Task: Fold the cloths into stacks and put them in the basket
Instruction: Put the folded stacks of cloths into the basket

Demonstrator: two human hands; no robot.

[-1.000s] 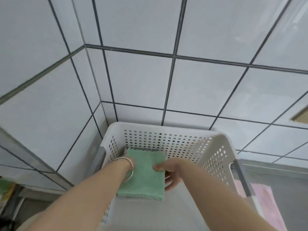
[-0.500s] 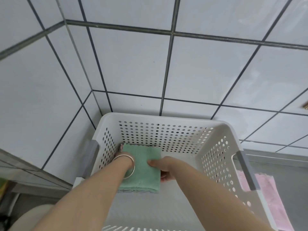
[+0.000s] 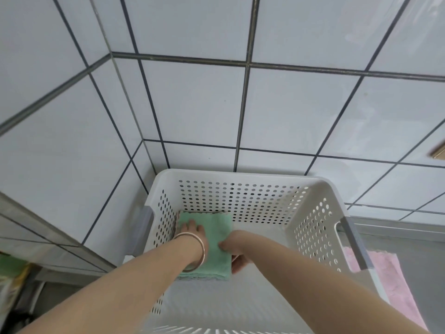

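Note:
A white perforated basket (image 3: 240, 175) stands against the tiled wall. Inside it, in the far left corner, lies a folded stack of cloths with a green cloth (image 3: 218, 231) on top and a grey edge showing underneath. My left hand (image 3: 191, 229), with a metal bangle on the wrist, lies on top of the stack near the left wall. My right hand (image 3: 232, 249) grips the stack's right edge, thumb on top and fingers under it.
A pink cloth (image 3: 395, 283) lies on the grey surface to the right of the basket. Tiled walls close in behind and to the left. Grey handles sit on both basket sides. Something green and yellow shows at the far left edge.
Both hands have moved the green stack deeper into the basket, toward the far left corner. My left hand now lies flatter on top of it.

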